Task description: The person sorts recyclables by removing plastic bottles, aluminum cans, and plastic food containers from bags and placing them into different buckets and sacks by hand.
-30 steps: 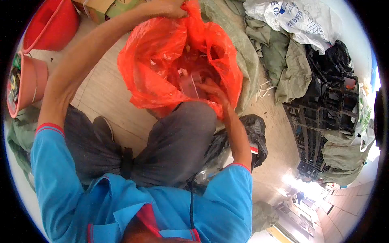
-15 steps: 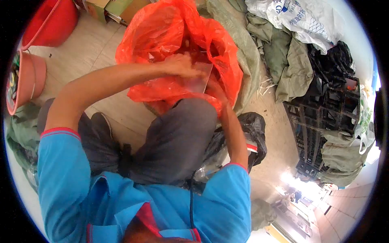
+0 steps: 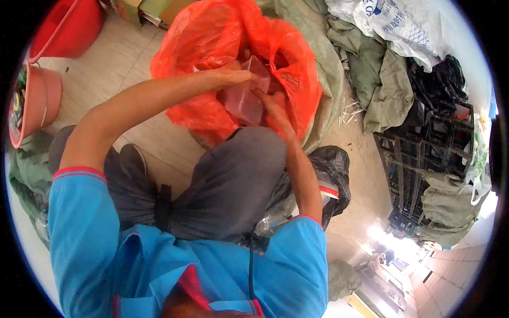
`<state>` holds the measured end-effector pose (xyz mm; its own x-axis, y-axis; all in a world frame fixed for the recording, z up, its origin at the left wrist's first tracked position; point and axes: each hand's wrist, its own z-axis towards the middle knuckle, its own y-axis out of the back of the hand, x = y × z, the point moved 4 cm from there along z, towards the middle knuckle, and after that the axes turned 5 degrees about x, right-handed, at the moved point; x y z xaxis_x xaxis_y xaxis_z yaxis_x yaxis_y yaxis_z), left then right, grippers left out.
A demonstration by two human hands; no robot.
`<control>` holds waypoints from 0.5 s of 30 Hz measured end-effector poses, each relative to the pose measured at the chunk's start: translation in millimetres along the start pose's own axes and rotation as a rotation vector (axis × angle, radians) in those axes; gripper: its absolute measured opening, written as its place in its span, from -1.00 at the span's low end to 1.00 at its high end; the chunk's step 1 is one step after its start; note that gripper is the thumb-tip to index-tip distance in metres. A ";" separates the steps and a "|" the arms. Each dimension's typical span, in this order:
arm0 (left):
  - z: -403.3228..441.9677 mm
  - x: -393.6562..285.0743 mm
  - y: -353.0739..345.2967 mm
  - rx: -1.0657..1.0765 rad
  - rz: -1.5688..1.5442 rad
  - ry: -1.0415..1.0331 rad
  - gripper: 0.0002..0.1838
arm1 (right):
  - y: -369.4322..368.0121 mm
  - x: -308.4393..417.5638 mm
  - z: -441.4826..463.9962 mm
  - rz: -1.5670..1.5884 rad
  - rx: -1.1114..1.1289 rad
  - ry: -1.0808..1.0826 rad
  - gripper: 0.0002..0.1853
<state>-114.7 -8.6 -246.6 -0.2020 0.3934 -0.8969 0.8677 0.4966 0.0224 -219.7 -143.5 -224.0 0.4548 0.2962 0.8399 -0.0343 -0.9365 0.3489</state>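
Note:
A red plastic bag (image 3: 191,42) gapes open in front of my knees, and both of my hands are inside its mouth. A clear plastic container (image 3: 245,106), tinted pink by the bag, lies between them, and another clear plastic piece (image 3: 256,68) sits just above; I cannot tell whether the two are joined. My left hand (image 3: 238,76) reaches over from the left and closes on the clear plastic, its fingertips partly hidden. From the right, my right hand (image 3: 269,100) grips the container's right side with bent fingers.
A red basin (image 3: 71,32) and a pink bucket (image 3: 42,100) stand at the left. Green sacking (image 3: 328,100) surrounds the bag's right side. Black plastic crates (image 3: 419,153) and a white printed bag (image 3: 397,24) are at the right. A black bag (image 3: 334,164) lies beside my right forearm.
The clear plastic has turned and shows more fully between my hands. My right hand has come up and left from the bag's edge into plainer view, while my left has shifted slightly.

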 end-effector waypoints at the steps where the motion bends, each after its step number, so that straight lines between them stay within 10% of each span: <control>1: -0.3 4.6 5.0 -0.014 0.054 0.111 -0.51 | 0.5 4.6 -1.7 -0.015 -0.013 -0.044 -0.48; 10: 21.7 80.1 50.8 -0.186 -0.070 0.083 -0.59 | -4.6 -34.3 16.7 0.610 0.149 -0.179 -0.39; 15: -35.7 -7.8 74.3 -0.156 0.460 0.196 -0.60 | 9.3 -12.8 -5.5 0.181 0.128 -0.184 -0.41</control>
<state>-64.9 52.9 -222.2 0.0901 0.7277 -0.6799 0.8119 0.3417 0.4734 -230.7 -154.9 -229.2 0.6058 0.0938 0.7901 -0.0226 -0.9906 0.1350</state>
